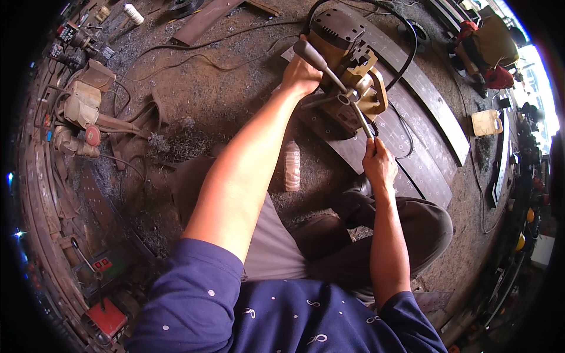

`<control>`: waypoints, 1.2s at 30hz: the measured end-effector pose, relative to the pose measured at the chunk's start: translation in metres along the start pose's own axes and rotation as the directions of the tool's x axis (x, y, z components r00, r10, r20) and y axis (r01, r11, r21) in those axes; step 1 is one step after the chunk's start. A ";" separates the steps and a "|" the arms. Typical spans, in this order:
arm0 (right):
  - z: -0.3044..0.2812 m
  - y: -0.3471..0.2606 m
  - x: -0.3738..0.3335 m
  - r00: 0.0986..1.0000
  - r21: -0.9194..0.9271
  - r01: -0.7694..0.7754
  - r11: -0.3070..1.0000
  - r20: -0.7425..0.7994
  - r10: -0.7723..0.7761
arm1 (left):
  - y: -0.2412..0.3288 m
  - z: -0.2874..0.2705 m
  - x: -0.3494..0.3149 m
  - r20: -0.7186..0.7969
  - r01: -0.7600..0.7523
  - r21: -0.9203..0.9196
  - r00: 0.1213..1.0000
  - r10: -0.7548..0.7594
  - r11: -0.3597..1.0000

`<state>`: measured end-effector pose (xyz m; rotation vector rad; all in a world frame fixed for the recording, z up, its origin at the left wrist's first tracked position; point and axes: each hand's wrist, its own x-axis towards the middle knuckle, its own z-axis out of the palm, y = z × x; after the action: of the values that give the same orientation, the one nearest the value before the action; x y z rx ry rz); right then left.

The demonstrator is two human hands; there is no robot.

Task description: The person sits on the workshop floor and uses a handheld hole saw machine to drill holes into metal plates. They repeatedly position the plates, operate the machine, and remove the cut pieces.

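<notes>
A brown magnetic drill [350, 76] stands on drilled steel plates [412, 135] in front of me. Its feed handle has metal arms meeting at a hub; one arm ends in a dark grey grip [311, 54]. My right hand [381, 165] is closed round the end of the lower arm, nearest to me. Against the left side of the drill lies my left hand [302, 76], partly behind the grey grip, its fingers mostly hidden. Whether it grips the drill body or only rests there, I cannot tell.
A clear plastic bottle [292, 166] stands between my legs. Metal shavings [179, 141] and cables litter the floor. More machines [82, 106] are at the left. Another person [488, 47] crouches at the far right, close to a yellowish jerrycan [487, 122].
</notes>
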<state>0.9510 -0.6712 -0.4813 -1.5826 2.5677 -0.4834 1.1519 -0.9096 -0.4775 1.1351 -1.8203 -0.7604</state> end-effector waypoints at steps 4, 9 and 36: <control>-0.005 -0.008 0.000 0.994 -0.014 -0.045 0.999 0.098 0.046 | -0.011 0.008 -0.001 -0.136 -0.065 0.117 0.988 0.080 0.991; -0.010 -0.006 0.004 0.986 -0.027 -0.089 0.996 0.140 0.092 | 0.005 0.003 -0.002 -0.007 0.047 0.001 0.999 -0.047 0.999; -0.015 -0.018 0.006 0.989 -0.055 -0.089 0.995 0.116 0.095 | 0.020 0.158 -0.129 -0.308 0.341 -0.295 0.851 -0.426 0.893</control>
<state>0.9606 -0.6803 -0.4611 -1.4526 2.5680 -0.3103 1.0344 -0.7738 -0.5775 1.4011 -1.1706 -0.8930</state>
